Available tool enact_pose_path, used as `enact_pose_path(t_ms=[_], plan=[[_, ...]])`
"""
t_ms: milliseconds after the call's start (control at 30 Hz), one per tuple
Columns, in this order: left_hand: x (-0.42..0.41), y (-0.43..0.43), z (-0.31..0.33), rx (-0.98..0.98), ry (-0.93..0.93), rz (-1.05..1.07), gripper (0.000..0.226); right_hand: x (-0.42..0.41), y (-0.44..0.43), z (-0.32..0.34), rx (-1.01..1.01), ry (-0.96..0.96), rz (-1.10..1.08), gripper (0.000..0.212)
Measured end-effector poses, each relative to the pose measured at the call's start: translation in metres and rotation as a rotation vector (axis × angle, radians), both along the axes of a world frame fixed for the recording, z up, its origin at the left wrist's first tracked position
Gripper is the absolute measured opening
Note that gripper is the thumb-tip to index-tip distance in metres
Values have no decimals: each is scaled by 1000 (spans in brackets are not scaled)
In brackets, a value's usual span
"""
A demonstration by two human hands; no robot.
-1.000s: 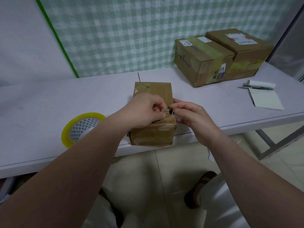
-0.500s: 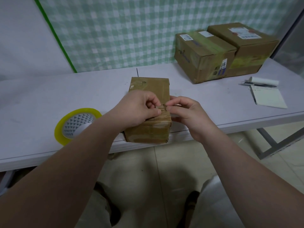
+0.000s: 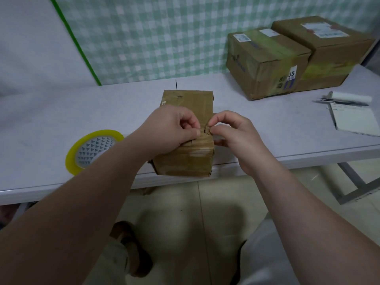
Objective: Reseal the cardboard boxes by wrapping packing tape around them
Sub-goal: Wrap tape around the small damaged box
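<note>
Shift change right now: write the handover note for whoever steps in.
Left grip and right grip both pinch a creased tape flap at the near top edge of the box.
The box stands at the near edge of the table; the roll lies flat to its left, untouched.
Done: the far boxes at back right show tape bands.
Left: deal with the flap, then probably wrap this box with the roll.

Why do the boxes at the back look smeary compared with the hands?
Head view: the two far boxes are blurred, perhaps camera motion; the small box, left hand and right hand look sharper; the wide lens bows the table edge.
</note>
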State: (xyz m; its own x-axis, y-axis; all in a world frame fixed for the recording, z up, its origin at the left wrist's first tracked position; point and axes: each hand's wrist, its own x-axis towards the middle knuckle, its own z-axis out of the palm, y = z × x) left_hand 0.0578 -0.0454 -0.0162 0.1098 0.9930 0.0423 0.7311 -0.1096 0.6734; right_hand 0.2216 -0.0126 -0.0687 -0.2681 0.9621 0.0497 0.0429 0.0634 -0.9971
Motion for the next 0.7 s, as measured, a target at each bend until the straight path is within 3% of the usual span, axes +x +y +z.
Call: enact_pose_path(t_ms=[200, 367, 533, 633, 700], plan=[[-1, -7, 7, -96, -181, -40, 11, 5, 2, 2, 0, 11, 33, 21], [-2, -2, 12, -224, -297, 55, 25, 6, 1, -1, 13, 15, 45, 19], [-4, 0, 11, -243, -192, -10, 15, 7, 3, 2, 45, 30, 58, 27], [-4, -1, 7, -157, -162, -33, 12, 4, 3, 3, 84, -28, 32, 12], [-4, 1, 5, -82, -25, -79, 17, 2, 3, 1, 100, -57, 14, 8]])
